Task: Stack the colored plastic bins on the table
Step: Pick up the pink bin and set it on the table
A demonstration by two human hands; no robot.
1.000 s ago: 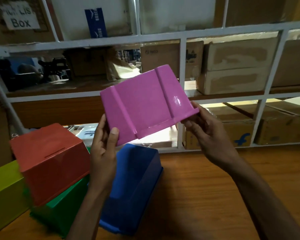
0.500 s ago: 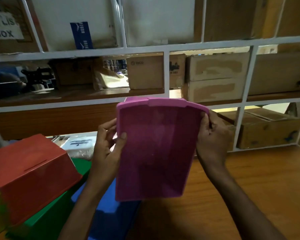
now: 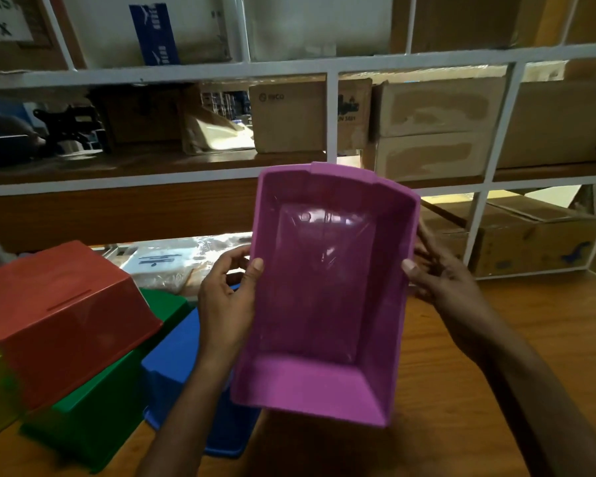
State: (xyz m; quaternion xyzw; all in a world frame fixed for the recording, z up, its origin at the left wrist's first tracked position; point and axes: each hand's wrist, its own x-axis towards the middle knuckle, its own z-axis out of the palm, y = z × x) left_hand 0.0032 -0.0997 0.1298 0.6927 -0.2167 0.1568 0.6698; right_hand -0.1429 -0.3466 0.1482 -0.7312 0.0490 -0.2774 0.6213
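Pink bin (image 3: 324, 290): I see it lifted above the table (image 3: 496, 390), open side facing me.
Left hand (image 3: 226, 301): grips its left rim.
Right hand (image 3: 441, 287): grips its right rim.

I see a wooden table (image 3: 516, 342) fronting a white metal rack (image 3: 331, 115); its wooden shelves (image 3: 124, 166) carry taped cardboard boxes (image 3: 437, 108); bright light glows behind the lower bays.
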